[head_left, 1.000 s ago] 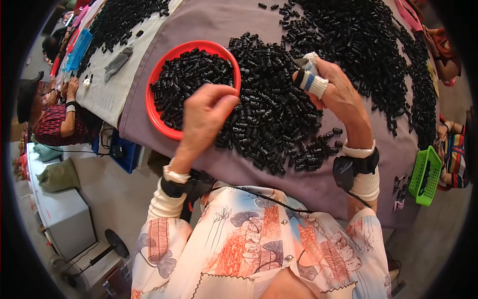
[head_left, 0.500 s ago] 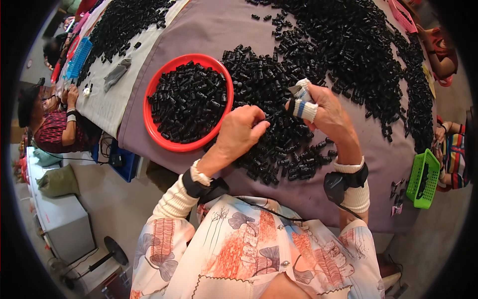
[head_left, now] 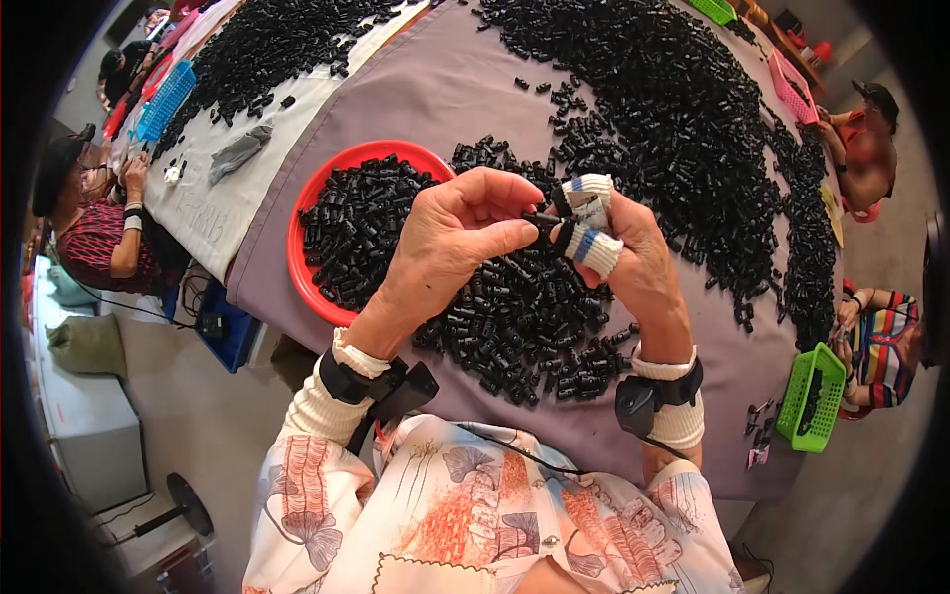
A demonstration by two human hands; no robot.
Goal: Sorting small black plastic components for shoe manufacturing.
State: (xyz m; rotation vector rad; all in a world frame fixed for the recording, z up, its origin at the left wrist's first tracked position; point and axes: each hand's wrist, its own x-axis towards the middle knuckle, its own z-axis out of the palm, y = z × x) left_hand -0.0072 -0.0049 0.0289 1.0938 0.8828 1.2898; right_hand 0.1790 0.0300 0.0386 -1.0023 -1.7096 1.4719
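My left hand (head_left: 460, 238) pinches a small black plastic part (head_left: 539, 220) between thumb and fingers, above a heap of the same parts (head_left: 524, 332). My right hand (head_left: 638, 247) meets it from the right, fingers closed. White knitted finger covers (head_left: 597, 249) with blue stripes wrap its thumb and a finger. What the right fingers grip is hidden between them. Behind my left hand stands a red round basin (head_left: 300, 272) filled with black parts, partly covered by the hand and forearm.
A larger heap of black parts (head_left: 653, 109) spreads across the far side of the purple cloth (head_left: 396, 109). At the right edge sits a green basket (head_left: 792, 401), with a pink basket (head_left: 787, 84) farther back. Co-workers sit left (head_left: 104, 233) and right (head_left: 886, 346).
My left hand has risen from the heap with a black part and come to my right hand, which turned inward. The whole view has shifted slightly.
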